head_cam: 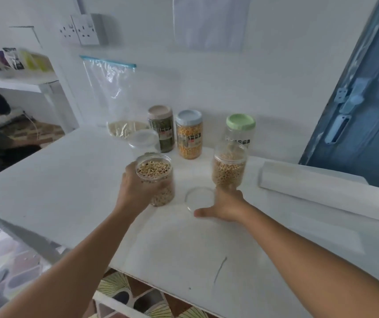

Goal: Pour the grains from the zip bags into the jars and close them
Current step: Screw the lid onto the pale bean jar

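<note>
From the head view, an open jar (155, 180) filled with speckled grains is gripped around its side by the left hand (135, 191), fingers curled about it — presumably so it is steadied while its closure is fetched. Just beside it a clear lid (199, 199) lies flat on the bench (69, 180), and the right hand (224, 206) is laid at the lid's edge with thumb outstretched; its fingers are largely hidden, so whether the lid is already pinched cannot be told. A second clear jar (228, 167) of pale grains stands just behind that hand; whether it is capped cannot be told. The closing step is judged to be in hand.

Further back, three lidded jars — beige (161, 128), blue (189, 134), green (240, 130) — are ranged by the wall, beside a small clear tub (143, 140) and a zip bag (112, 95) propped upright against the wall, a little pale grain left at its bottom. A long white box (328, 193) lies at the right. The bench is white; a blue door (367, 99), wall sockets (80, 29) and a shelf (18, 81) of packets are seen around it.
</note>
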Tool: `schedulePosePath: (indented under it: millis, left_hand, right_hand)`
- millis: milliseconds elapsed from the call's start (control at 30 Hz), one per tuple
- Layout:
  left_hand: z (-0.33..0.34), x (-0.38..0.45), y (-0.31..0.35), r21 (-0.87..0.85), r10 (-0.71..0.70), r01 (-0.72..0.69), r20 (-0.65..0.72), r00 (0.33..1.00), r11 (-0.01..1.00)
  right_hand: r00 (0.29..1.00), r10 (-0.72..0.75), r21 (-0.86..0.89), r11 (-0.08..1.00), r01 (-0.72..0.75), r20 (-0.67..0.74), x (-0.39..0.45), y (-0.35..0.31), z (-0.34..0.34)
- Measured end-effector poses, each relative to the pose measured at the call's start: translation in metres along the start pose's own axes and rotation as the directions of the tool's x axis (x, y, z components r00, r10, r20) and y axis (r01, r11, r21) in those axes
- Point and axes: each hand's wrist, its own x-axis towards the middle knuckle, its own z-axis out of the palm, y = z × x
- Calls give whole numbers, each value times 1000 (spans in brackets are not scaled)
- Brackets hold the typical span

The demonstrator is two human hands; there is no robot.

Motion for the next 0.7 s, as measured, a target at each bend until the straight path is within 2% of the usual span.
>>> schedulePosePath:
  millis: [100, 200, 300, 400, 567, 700]
  left_hand:
    - [-6, 17, -17, 18, 74, -75, 41, 996, 997]
    - [-9, 30, -27, -10, 147, -147, 116, 982, 989]
    - [-12, 46, -29, -67, 194, -183, 238, 952, 981]
    - [-13, 60, -26, -76, 239, -226, 343, 908, 971]
    - [-12, 73, -22, -115, 261, -235, 467, 845, 965]
    - [-11, 79, -19, -166, 266, -209, 528, 806, 964]
  right_hand:
    - [997, 73, -61, 995, -74, -10, 5, -11, 9]
    - [997, 71, 27, 997, -70, -31, 3, -18, 7]
    - [999, 24, 105, 994, -19, -40, -8, -31, -6]
    - [992, -3, 138, 990, 20, -122, -20, -50, -26]
    - [967, -52, 167, 981, 96, -249, -27, -83, -54]
    - [959, -118, 290, 937, 193, -258, -13, -105, -57]
